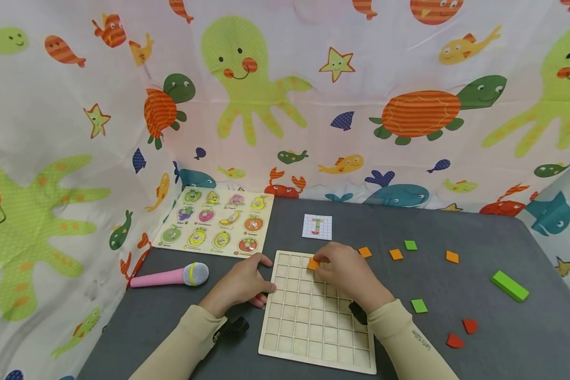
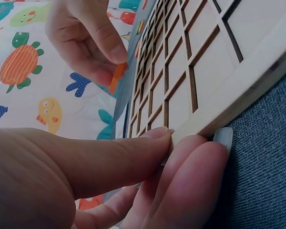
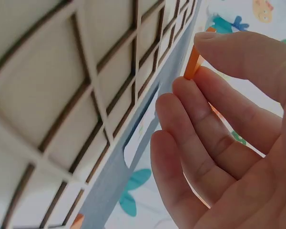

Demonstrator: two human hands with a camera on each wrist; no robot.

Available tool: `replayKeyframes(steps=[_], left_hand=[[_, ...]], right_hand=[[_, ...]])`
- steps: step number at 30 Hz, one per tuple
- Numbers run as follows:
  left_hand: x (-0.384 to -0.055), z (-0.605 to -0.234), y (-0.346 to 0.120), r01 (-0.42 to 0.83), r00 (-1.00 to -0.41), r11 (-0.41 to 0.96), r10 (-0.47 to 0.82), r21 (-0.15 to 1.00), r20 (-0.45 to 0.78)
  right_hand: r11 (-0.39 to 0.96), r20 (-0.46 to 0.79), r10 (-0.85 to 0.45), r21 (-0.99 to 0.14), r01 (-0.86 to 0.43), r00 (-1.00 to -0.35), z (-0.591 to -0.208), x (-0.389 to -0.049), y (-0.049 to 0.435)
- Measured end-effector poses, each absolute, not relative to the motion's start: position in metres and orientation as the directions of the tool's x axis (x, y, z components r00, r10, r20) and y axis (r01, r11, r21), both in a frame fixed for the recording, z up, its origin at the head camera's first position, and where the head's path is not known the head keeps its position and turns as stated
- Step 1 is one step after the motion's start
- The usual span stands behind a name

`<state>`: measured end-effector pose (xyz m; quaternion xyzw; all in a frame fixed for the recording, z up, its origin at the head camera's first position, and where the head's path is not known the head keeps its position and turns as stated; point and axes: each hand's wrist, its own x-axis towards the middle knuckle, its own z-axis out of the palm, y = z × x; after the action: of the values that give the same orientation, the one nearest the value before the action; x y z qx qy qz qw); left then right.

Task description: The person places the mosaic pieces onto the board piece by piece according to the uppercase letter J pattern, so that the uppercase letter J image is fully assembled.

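In the head view, an orange tile (image 1: pixel 313 264) was held by the right hand (image 1: pixel 347 274) over the far part of the wooden grid board (image 1: pixel 301 330), whose left edge was touched by the left hand (image 1: pixel 244 282). In the left wrist view, that edge was seen pinched between thumb and fingers; a stiff panel was suggested, best steadied by its rim. In the right wrist view, the tile was clamped between thumb and fingertips, apart from the board. It was judged light, rigid, perhaps slightly slick, hardly fragile, and best gripped by opposite edges.
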<state>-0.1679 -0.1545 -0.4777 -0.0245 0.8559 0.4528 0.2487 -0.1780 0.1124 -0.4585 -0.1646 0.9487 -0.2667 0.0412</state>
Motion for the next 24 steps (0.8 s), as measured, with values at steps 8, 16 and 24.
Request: replayKeyframes(steps=[8, 16, 24], left_hand=[[-0.171, -0.478, -0.153, -0.268, -0.872, 0.595, 0.184, 0.758, -0.453], [-0.168, -0.478, -0.155, -0.271, -0.873, 0.599, 0.177, 0.753, -0.455], [-0.169, -0.479, -0.155, -0.268, -0.872, 0.6, 0.182, 0.753, -0.455]], right_hand=[[0.819, 0.019, -0.328, -0.493, -0.295, -0.944, -0.467, -0.176, 0.102], [0.801, 0.014, -0.338, -0.52, -0.295, -0.941, -0.474, -0.173, 0.098], [0.806, 0.023, -0.337, -0.51, -0.301, -0.941, -0.478, -0.175, 0.097]])
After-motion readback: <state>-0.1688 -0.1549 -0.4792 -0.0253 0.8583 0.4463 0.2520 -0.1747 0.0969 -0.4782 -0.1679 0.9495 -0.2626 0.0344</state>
